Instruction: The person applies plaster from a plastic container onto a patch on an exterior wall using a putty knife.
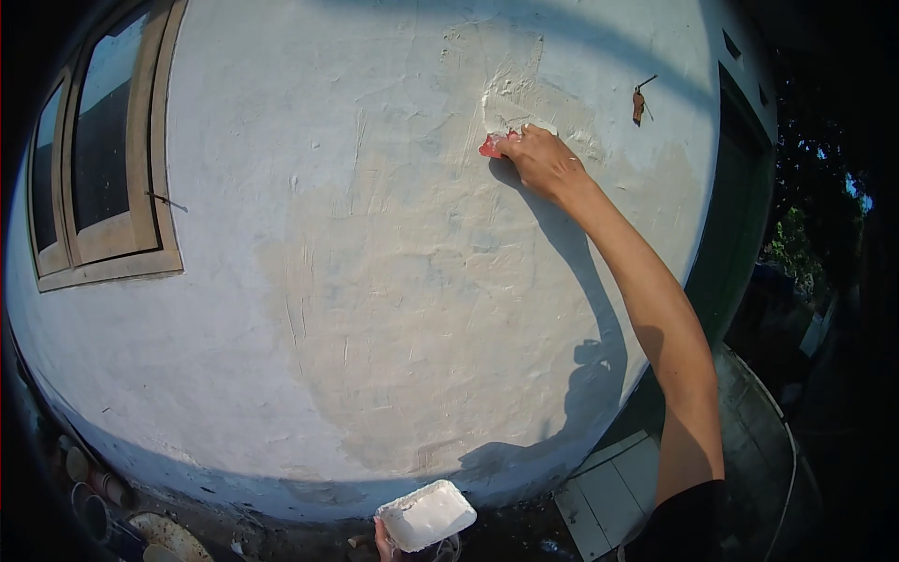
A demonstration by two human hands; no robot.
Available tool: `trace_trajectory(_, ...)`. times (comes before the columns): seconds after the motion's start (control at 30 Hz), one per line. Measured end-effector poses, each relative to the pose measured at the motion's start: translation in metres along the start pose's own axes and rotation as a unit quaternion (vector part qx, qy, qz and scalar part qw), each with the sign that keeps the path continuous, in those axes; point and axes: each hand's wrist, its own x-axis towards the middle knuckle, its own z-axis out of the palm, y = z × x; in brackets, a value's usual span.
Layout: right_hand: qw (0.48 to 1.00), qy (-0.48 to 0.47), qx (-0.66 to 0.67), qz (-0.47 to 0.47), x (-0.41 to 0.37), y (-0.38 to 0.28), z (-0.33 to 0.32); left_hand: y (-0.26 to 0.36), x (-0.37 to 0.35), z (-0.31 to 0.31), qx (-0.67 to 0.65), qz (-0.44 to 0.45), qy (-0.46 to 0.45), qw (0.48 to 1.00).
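Observation:
My right hand (545,164) is raised against the wall, its fingers closed round a red putty scraper (491,146). The scraper is pressed to the wall, and a thick ridge of wet cream putty (524,101) lies around and above it. Low in the view, my left hand (385,540) grips the edge of a white rectangular tub (426,516) holding pale putty; most of that hand is hidden. Across the middle of the white wall (234,187) spreads a broad beige putty patch (421,272) with streaks and ridges.
A wooden-framed window (150,140) is at the left, with a metal hook beside it. A nail with a brown scrap (639,105) sticks out at the upper right. A dark doorway (735,187) stands at the right. Pots (108,487) and debris line the wall's foot.

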Motion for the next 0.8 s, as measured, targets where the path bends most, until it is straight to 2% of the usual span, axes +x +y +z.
trace_trajectory(0.2, 0.998, -0.047, 0.016, -0.027, -0.038, -0.017, 0.01, -0.003, -0.007, 0.002, 0.0, -0.005, -0.009, 1.0)
trace_trajectory(0.3, 0.993, 0.108, 0.037, 0.016, -0.06, -0.018, 0.013, -0.007, -0.013, 0.002, 0.0, -0.008, -0.013, 1.0)
trace_trajectory(0.33, 0.992, 0.102, 0.046, 0.063, -0.062, -0.011, 0.004, -0.008, -0.015, 0.001, 0.003, -0.006, -0.013, 1.0)
trace_trajectory(0.43, 0.976, 0.202, 0.061, 0.061, -0.048, 0.018, -0.016, -0.009, -0.016, 0.004, 0.003, -0.007, -0.015, 1.0)
trace_trajectory(0.57, 0.964, 0.246, 0.054, 0.078, 0.004, 0.063, -0.044, -0.006, -0.016, 0.006, 0.005, -0.006, -0.012, 1.0)
trace_trajectory(0.67, 0.964, 0.246, 0.018, 0.104, 0.03, 0.072, -0.053, -0.005, -0.016, 0.004, 0.004, -0.005, -0.01, 1.0)
trace_trajectory(0.77, 0.975, 0.212, 0.032, 0.062, 0.035, 0.076, -0.031, -0.002, -0.018, 0.0, 0.004, -0.003, -0.008, 1.0)
trace_trajectory(0.8, 0.981, 0.176, 0.021, 0.081, 0.026, 0.064, -0.035, -0.003, -0.019, -0.001, 0.003, -0.003, -0.005, 1.0)
